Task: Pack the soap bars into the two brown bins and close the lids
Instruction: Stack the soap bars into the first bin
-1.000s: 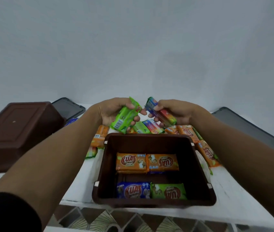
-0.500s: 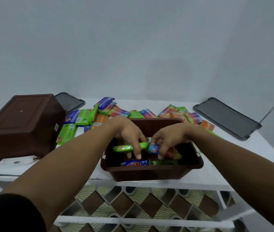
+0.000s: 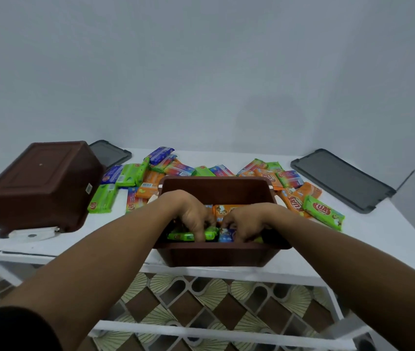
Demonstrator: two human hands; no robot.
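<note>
Dark sleeve (image 3: 3, 330) at 7 o'clock; two bare forearms run forward from it. Under the table edge: white frame rails and glossy floor tiles (image 3: 201, 300) with a brown and cream fan pattern.

Open brown bin (image 3: 216, 258) sits at the near edge of the white table (image 3: 378, 239). It's a rectangular moulded plastic tub with a finely ribbed front wall and a flat rim.

Both hands are inside it. Left hand (image 3: 192, 219): fingers curled down over a green soap bar (image 3: 183, 236), a flat glossy wrapper lying just behind the front wall. Right hand (image 3: 249, 222): fingers curled onto a blue soap bar (image 3: 226, 235) just beside the green one. Whether the two bars touch, cannot tell. Orange soap bar (image 3: 226, 209) lies flat deeper in the bin.

Loose soap bars (image 3: 150, 178) fan from 10 to 2 o'clock of the bin: green, orange and blue foil packs, overlapping.

Second brown bin (image 3: 41, 183) at 9 o'clock is upside down, smooth base up with a recessed square panel.

Left lid (image 3: 111, 154) at 11 o'clock, right lid (image 3: 340, 178) at 2 o'clock: dark grey, matte, flat rounded rectangles with raised edges.
</note>
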